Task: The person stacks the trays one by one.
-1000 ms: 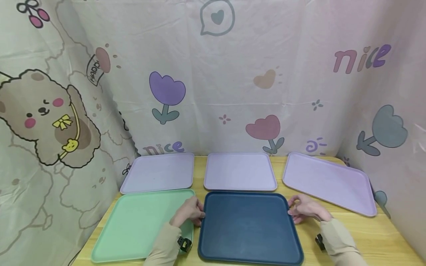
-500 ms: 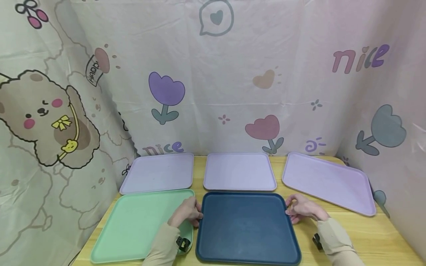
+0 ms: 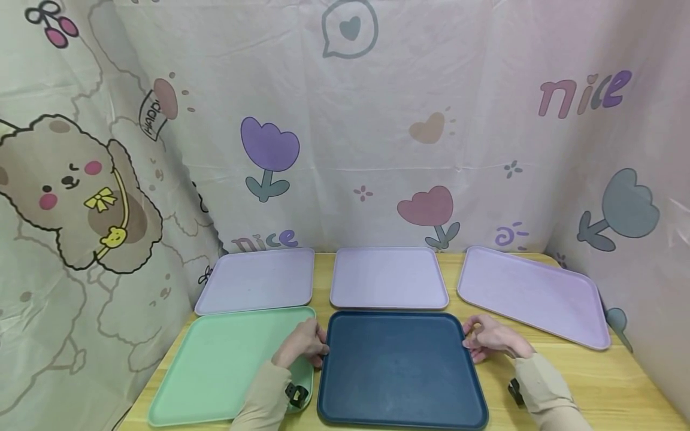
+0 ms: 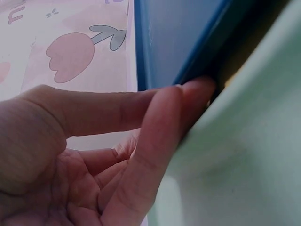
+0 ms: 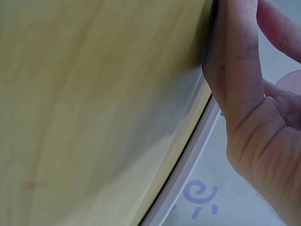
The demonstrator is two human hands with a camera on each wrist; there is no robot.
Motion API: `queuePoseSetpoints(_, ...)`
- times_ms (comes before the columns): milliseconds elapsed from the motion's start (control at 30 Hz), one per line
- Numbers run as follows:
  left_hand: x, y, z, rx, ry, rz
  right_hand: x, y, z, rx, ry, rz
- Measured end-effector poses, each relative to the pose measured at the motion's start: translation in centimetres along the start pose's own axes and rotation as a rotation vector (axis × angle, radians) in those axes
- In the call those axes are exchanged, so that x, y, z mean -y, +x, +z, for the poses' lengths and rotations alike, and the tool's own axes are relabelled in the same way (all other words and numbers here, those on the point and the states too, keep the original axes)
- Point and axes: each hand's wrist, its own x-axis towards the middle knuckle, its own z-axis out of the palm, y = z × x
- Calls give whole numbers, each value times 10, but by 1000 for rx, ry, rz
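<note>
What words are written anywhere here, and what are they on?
"nice" in pink, grey and purple letters, upper right on the printed cartoon backdrop cloth.
"nice" in pink and purple letters, low on the cloth behind the left pale lilac plastic tray.
"HAPPY" on a small tag beside the cartoon bear, partly folded and hard to read.
The five trays carry no text.

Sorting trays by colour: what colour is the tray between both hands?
Dark blue tray; clearest in the head view.
</note>
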Motion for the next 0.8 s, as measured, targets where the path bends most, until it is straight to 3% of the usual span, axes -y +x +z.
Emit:
queuePoseSetpoints(433, 2, 0, 0, 10, -45, 17, -1, 0, -1, 5, 14, 5)
queuePoseSetpoints(800, 0, 0, 0, -4, -1, 13, 1, -3, 1, -12, -4, 7)
